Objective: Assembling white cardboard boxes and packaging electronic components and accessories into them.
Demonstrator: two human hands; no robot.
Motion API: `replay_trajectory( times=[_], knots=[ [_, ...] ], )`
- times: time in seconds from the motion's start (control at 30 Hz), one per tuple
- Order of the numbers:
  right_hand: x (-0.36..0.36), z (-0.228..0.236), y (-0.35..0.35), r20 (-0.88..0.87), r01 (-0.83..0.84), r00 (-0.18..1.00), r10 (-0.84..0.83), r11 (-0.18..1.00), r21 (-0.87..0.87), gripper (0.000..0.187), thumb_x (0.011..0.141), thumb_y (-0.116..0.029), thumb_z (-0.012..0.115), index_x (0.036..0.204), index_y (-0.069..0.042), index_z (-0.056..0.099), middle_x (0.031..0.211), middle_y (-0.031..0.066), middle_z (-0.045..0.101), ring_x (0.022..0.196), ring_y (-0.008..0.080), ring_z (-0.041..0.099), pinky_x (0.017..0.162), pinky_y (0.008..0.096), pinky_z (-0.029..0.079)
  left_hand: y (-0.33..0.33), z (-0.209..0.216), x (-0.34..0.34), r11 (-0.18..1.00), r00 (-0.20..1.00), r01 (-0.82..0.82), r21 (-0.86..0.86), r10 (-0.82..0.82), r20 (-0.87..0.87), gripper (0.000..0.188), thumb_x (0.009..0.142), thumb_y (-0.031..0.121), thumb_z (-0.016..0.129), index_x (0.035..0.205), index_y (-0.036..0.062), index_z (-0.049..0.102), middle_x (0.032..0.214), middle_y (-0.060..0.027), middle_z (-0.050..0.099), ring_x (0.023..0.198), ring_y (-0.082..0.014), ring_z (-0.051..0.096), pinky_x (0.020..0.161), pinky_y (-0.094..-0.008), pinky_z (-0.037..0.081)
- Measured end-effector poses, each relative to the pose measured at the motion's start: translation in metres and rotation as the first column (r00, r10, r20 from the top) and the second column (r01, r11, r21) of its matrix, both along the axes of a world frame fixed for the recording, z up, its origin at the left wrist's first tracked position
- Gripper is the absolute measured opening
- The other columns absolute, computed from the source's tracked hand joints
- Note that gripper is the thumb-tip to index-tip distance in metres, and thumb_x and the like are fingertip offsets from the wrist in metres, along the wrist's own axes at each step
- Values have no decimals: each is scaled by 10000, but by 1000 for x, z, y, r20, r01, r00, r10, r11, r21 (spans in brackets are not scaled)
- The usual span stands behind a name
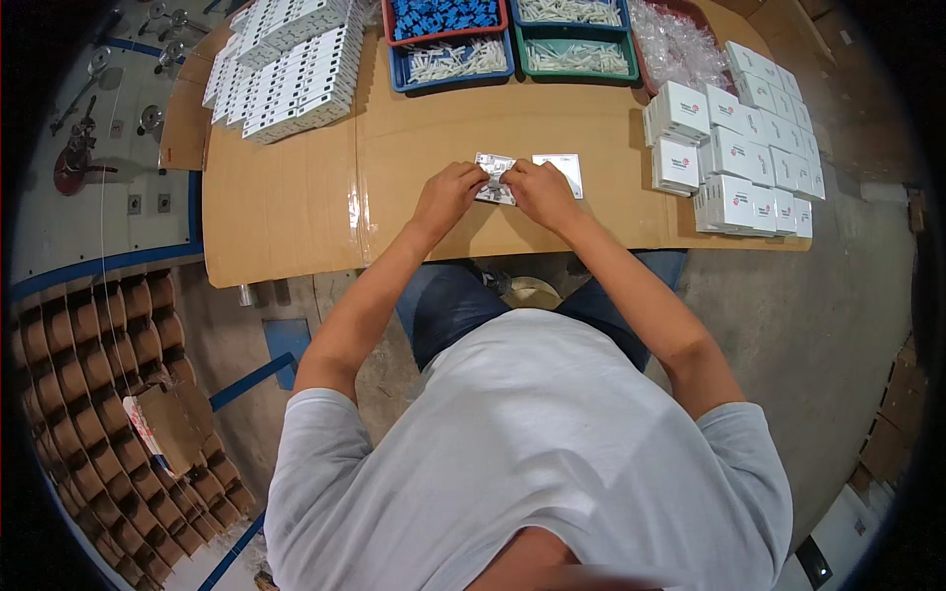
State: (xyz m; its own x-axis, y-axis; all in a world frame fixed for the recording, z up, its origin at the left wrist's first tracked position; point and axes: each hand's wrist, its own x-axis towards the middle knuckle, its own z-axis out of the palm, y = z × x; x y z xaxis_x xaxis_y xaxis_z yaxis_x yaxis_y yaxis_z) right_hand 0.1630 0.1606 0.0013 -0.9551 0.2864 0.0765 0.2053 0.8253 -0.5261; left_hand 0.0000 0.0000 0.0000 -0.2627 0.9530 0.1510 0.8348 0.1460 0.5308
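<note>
On the cardboard-covered table, a small white square plate with silvery parts [495, 191] lies in front of me. My left hand [448, 197] grips its left side, the fingers drawn together. From the right, my right hand [542, 194] pinches at its face and right edge, covering part of it. What small piece may sit between the fingertips is too small to make out. Just beyond my right fingers rests a flat white square cover [564, 171], apart from the plate.
Stacked white units [301, 94] stand at the far left, white cartons [734, 153] at the right. Along the back are a red tray of blue plugs [392, 41], a blue tray [397, 84] and green tray [631, 71] of white plugs, and clear plastic bags [680, 44].
</note>
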Motion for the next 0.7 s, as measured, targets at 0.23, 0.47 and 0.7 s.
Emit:
replay_trajectory(
  times=[0.23, 0.47, 0.7],
  knots=[
    [0, 4, -2, -142, -62, 987, 71, 996, 67, 102, 863, -147, 658, 907, -92, 732, 920, 69, 649, 869, 253, 657, 770, 416, 459, -12, 18, 5, 983, 991, 100, 153, -85, -99, 289, 864, 169, 764, 1125, 62, 702, 1134, -102, 677, 997, -306, 652, 844, -402, 547],
    [4, -3, -3, -78, -125, 987, 138, 980, 158, 68, 844, -143, 672, 866, -98, 718, 916, 62, 644, 854, 254, 651, 769, 417, 452, -18, -1, 4, 976, 981, 156, 153, -136, -136, 341, 827, 198, 788, 1125, 69, 685, 1140, -96, 674, 1015, -299, 642, 865, -406, 534],
    [13, 0, -2, -110, -63, 992, 62, 998, 0, 81, 837, -149, 680, 893, -101, 715, 899, 64, 650, 826, 281, 657, 778, 424, 459, -15, 3, 12, 958, 978, 171, 229, -136, -160, 329, 806, 171, 803, 1089, 60, 678, 1122, -92, 680, 985, -295, 652, 843, -397, 539]
  ],
)
